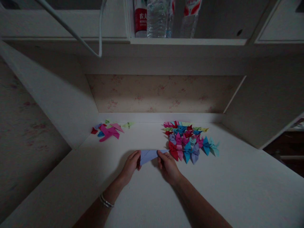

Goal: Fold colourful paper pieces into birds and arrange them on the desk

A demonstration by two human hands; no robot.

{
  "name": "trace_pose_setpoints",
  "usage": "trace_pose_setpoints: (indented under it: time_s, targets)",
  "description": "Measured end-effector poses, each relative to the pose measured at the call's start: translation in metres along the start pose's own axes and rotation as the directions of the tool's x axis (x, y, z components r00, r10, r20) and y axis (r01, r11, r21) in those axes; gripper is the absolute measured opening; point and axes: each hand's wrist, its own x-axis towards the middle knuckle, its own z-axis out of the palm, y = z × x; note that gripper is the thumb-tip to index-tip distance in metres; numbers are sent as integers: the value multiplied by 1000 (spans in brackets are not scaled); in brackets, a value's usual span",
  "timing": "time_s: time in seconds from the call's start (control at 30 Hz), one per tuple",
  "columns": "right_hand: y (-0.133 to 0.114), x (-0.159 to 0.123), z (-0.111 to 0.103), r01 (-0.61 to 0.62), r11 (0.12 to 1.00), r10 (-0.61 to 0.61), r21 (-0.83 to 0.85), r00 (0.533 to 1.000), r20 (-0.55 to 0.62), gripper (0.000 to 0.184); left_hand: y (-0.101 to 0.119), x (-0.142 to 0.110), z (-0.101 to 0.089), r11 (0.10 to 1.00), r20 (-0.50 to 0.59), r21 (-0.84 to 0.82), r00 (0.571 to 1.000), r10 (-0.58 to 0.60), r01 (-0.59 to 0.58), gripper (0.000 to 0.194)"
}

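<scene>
lav paper (149, 156) | folded, creased | tapers twd R | ctr view

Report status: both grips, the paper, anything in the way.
Left grip at wide end of folded lavender paper. Right grip nearer its tapered tip. Bright folded-paper cluster close beside right grip; contact unclear.

Both arms (199, 202) forward; fingers (135, 155) curled

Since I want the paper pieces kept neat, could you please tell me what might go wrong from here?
The right grip is close beside the colourful folded papers, so a swing to the right might scatter them. The lavender paper is held between it and the left grip, so an uneven pull could wrinkle or tear it. Dim light may make a misaligned crease harder to notice.
</scene>
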Motion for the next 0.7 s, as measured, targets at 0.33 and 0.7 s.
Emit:
trace_pose_setpoints:
  time_s: [0.33,0.7]
  targets:
    - [4,2,-4,1,1000,-1,-6,1000,2,39,-4,1,-2,1000,11,-13,1000,5,-5,35]
    - [1,1,0,-3,1000,3,-16,1000,-3,41,0,0,0,1000,1,-14,1000,0,0,34]
